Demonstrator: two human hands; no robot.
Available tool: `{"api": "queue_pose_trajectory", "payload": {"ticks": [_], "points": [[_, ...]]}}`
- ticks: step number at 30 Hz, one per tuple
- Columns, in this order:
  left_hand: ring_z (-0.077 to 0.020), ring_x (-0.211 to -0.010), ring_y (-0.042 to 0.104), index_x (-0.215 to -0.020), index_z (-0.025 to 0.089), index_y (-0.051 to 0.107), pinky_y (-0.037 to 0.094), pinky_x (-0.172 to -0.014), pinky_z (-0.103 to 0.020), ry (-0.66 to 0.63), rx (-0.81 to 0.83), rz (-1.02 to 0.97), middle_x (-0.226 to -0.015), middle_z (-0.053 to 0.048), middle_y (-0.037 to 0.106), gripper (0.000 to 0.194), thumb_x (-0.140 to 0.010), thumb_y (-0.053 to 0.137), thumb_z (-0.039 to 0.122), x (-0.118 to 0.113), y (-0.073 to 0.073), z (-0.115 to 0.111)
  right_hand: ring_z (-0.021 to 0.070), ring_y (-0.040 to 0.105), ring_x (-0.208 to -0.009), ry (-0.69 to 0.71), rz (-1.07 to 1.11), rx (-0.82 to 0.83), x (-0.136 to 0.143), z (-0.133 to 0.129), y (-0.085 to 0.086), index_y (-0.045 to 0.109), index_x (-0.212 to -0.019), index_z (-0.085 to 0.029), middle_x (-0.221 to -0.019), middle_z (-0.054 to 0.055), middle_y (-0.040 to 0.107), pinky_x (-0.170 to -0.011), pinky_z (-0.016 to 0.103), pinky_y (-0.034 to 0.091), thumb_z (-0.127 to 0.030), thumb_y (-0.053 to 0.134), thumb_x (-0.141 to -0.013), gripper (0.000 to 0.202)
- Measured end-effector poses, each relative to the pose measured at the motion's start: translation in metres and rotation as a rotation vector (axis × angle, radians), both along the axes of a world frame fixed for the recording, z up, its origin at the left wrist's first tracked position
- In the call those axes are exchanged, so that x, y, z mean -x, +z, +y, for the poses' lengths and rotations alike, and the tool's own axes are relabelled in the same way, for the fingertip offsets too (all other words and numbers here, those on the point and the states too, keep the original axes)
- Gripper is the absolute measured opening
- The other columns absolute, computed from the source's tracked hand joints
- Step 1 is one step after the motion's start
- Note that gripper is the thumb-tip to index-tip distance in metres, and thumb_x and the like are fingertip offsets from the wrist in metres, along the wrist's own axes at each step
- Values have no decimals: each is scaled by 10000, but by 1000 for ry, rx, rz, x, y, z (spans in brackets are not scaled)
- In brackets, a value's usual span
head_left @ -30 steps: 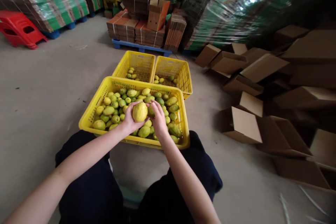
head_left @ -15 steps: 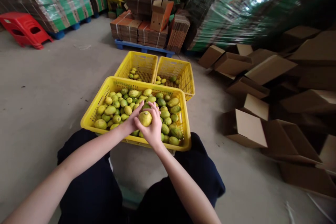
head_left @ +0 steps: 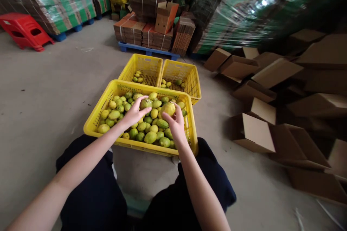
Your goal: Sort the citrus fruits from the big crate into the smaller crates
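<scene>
Right in front of me, a yellow plastic crate (head_left: 101,122) is filled with green and yellow lemons (head_left: 150,137). My left hand (head_left: 135,113) is closed around a greenish lemon (head_left: 146,104) above the middle of the pile. To its right, my right hand (head_left: 176,121) grips a yellow lemon (head_left: 168,109) between thumb and fingers. The two hands are apart, both over the crate. Part of each held lemon is covered by fingers.
Behind the crate stand two more yellow crates, the left one (head_left: 127,65) and the right one (head_left: 195,79), each with a few lemons. Open cardboard boxes (head_left: 257,130) lie at the right. Flattened cartons (head_left: 132,30) sit on a blue pallet (head_left: 149,51). A red stool (head_left: 25,30) is far left.
My hands were close together and have moved apart. The right hand has gone right and slightly up with the yellow lemon; the left now shows a greenish lemon in its grip.
</scene>
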State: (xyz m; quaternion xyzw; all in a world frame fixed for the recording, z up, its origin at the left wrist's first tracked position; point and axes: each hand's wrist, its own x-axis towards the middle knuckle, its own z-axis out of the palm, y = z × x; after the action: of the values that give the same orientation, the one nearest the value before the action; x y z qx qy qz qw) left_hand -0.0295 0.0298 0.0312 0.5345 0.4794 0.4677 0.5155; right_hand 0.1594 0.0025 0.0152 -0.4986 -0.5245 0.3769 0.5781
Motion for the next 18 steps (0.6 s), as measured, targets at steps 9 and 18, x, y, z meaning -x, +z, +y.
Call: {"api": "queue_pose_trajectory", "payload": {"ticks": [9, 18], "points": [[-256, -1137, 610, -1151, 227, 667, 551, -873, -365, -78, -515, 241, -1178, -99, 623, 435, -749, 823, 289, -2, 9, -13, 268, 620, -1163, -35, -421, -357, 3, -6, 8, 560, -1198, -281, -1203, 80, 641, -964, 468, 551, -186, 687, -799, 430], [-254, -1061, 653, -1016, 219, 755, 551, -879, -308, -15, -129, -28, -1056, -70, 691, 466, -584, 927, 227, 2, 20, -21, 264, 669, -1065, 82, -82, -124, 3, -11, 18, 643, -1099, -283, -1130, 47, 699, -892, 434, 582, -287, 817, -699, 437]]}}
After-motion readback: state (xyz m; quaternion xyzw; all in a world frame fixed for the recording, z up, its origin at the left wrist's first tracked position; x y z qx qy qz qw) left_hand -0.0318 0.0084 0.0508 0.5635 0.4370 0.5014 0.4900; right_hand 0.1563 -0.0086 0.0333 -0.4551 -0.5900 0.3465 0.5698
